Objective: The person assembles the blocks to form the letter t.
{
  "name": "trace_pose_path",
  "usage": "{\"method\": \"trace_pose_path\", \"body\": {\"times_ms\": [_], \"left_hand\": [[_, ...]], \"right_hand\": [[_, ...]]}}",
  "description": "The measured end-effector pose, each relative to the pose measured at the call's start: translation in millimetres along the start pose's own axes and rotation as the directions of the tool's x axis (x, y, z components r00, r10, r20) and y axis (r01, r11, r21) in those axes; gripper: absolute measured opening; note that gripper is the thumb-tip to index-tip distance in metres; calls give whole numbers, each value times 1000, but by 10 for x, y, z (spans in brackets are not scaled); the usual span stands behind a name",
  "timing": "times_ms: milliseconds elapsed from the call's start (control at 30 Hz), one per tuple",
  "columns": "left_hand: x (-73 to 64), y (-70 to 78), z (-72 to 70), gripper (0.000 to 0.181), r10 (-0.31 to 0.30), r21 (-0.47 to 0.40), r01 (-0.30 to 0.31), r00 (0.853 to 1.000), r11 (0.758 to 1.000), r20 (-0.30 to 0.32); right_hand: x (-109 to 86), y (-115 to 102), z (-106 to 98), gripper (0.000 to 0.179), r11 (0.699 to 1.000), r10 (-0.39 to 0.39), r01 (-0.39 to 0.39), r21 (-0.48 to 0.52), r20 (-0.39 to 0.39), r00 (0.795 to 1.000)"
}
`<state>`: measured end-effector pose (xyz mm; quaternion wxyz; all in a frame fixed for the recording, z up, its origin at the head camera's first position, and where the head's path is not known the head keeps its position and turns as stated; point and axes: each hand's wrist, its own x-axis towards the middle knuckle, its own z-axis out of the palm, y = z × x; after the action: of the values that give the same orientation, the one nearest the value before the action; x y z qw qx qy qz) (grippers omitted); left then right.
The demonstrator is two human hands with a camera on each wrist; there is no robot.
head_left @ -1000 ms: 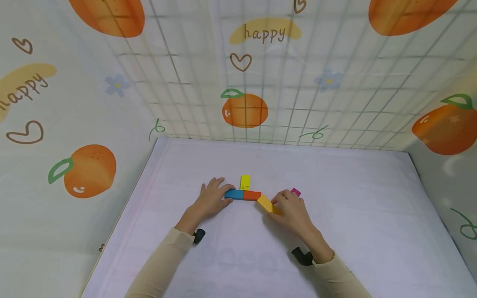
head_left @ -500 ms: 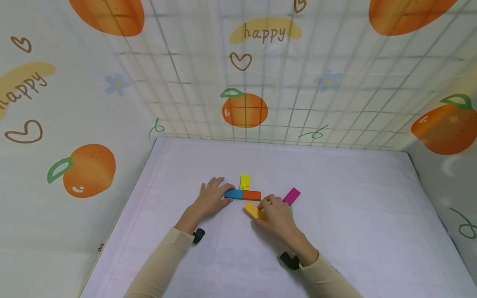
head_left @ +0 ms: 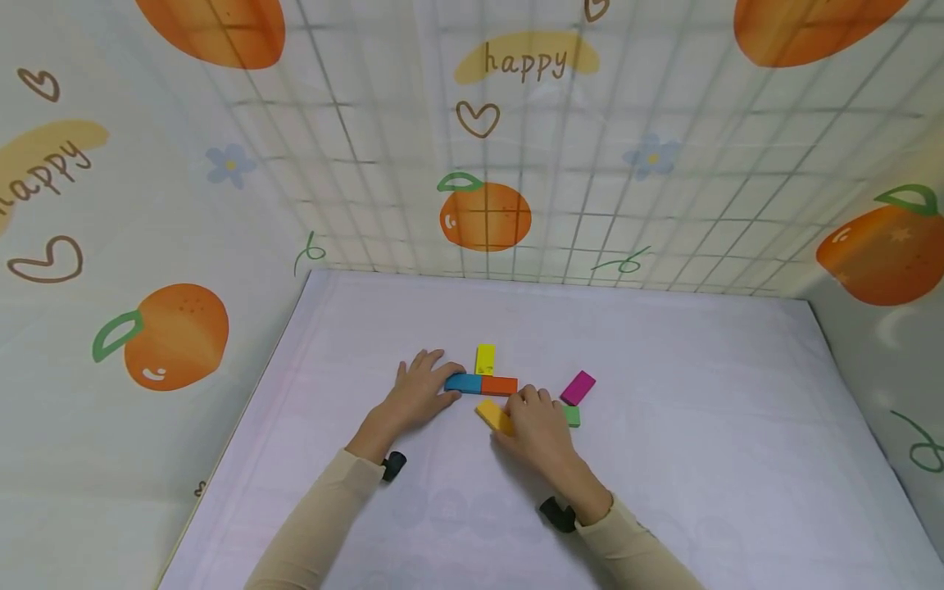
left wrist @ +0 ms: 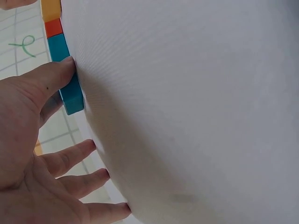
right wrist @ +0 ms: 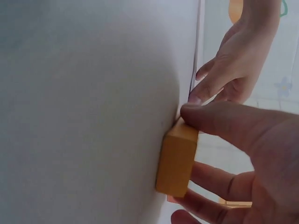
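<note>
My left hand (head_left: 415,397) pinches the left end of a blue block (head_left: 463,383) between thumb and index finger; its other fingers are spread on the table. A red-orange block (head_left: 500,386) lies end to end with the blue one. My right hand (head_left: 541,430) grips an amber-yellow block (head_left: 490,415), set at a slant just in front of that row. In the right wrist view, the thumb lies on one side of the amber block (right wrist: 176,165) and fingers on the other. The left wrist view shows the thumb pressed on the blue block (left wrist: 71,97).
A bright yellow block (head_left: 484,359) stands behind the row, near its middle. Right of my right hand lie a magenta block (head_left: 578,388) and a green block (head_left: 572,416), partly covered by the hand. A patterned cloth wall (head_left: 369,188) borders the white table (head_left: 701,410).
My right hand has moved left and slightly nearer with the amber block, away from the red-orange block's right end, uncovering the magenta and green blocks. The left hand has stayed put.
</note>
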<state>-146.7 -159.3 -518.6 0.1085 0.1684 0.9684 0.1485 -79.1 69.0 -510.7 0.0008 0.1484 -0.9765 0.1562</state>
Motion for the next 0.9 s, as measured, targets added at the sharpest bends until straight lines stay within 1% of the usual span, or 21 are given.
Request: {"method": "trace_pose_path", "body": {"times_ms": [133, 233, 300, 400, 467, 567, 733, 900], "left_hand": [[-1, 4, 4, 44, -5, 1, 5, 1000, 1000, 0], [-2, 15, 0, 44, -4, -2, 4, 1000, 1000, 2], [-1, 20, -2, 44, -2, -2, 2, 1000, 1000, 3], [-3, 17, -6, 44, -2, 0, 2, 1000, 1000, 1], [-4, 12, -7, 44, -2, 0, 2, 1000, 1000, -2], [-5, 0, -7, 43, 0, -4, 0, 1000, 1000, -3], [-6, 2, -10, 42, 5, -11, -5, 1000, 1000, -5], [-15, 24, -18, 42, 4, -11, -4, 1000, 1000, -11]], "right_hand": [[-5, 6, 18, 44, 1000, -5, 5, -12, -18, 1000], [-39, 42, 4, 44, 1000, 0, 0, 10, 9, 1000], [-77, 83, -24, 42, 999, -8, 6, 48, 45, 999], [-144, 161, -85, 41, 992, -50, 39, 124, 88, 995], [-185, 214, -117, 41, 982, -84, 65, 177, 101, 991], [-234, 275, -134, 41, 971, -122, 97, 217, 105, 987], [-262, 289, -95, 37, 966, -166, 144, 216, 87, 982], [-247, 214, -55, 34, 969, -168, 151, 195, 72, 983]]}}
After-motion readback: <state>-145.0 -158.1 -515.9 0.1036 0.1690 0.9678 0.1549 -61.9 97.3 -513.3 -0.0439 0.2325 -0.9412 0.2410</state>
